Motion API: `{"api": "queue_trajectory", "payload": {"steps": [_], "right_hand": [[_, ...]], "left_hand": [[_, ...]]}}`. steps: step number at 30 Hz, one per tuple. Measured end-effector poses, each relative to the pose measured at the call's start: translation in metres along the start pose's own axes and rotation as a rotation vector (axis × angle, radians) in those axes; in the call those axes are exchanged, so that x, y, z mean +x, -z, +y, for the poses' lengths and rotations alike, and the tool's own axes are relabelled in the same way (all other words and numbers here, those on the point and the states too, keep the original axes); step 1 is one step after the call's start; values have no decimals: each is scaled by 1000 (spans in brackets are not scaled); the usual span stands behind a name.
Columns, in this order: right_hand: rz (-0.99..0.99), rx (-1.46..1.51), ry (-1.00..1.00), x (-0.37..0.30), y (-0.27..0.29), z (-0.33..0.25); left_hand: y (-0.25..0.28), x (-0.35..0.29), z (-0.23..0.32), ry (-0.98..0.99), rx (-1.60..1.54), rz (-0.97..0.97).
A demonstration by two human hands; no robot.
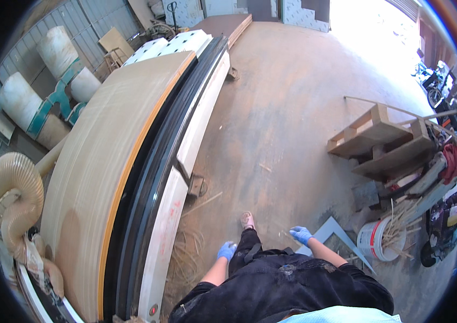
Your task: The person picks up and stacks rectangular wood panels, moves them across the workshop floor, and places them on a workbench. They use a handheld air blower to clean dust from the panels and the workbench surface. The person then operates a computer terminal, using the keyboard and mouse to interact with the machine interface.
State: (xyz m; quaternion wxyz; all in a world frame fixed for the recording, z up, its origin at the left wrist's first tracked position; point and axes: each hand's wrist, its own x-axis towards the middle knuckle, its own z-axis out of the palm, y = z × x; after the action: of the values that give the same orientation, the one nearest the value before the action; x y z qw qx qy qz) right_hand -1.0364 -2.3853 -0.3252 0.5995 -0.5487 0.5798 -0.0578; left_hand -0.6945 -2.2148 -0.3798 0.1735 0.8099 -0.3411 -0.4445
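Note:
My left hand [227, 251], in a light blue glove, hangs beside my dark trouser leg, near the long machine bed on my left. Nothing shows in it, and its fingers look loosely apart. On the other side, my right hand [301, 234], gloved the same way, is held out over the floor with its fingers loosely stretched and nothing in them. Below and beyond it lies a pale L-shaped board [331, 232] on the floor. One pink shoe [247, 219] shows ahead of my body.
A large tan board [115, 113] covers the machine bed [165, 231] along my left. A ribbed hose [21, 183] rises behind it. On the right stand a white bucket [371, 240] of wood strips and a wooden rack [381, 141]. Thin strips [188, 253] litter the floor by the bed.

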Motion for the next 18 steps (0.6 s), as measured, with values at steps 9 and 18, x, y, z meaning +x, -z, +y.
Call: {"api": "queue_trajectory", "payload": {"steps": [9, 18], "right_hand": [[185, -141, -186, 187, 115, -59], [312, 111, -320, 279, 192, -133]], "left_hand": [[93, 224, 12, 147, 583, -419], [204, 468, 261, -111, -70, 105]]}}
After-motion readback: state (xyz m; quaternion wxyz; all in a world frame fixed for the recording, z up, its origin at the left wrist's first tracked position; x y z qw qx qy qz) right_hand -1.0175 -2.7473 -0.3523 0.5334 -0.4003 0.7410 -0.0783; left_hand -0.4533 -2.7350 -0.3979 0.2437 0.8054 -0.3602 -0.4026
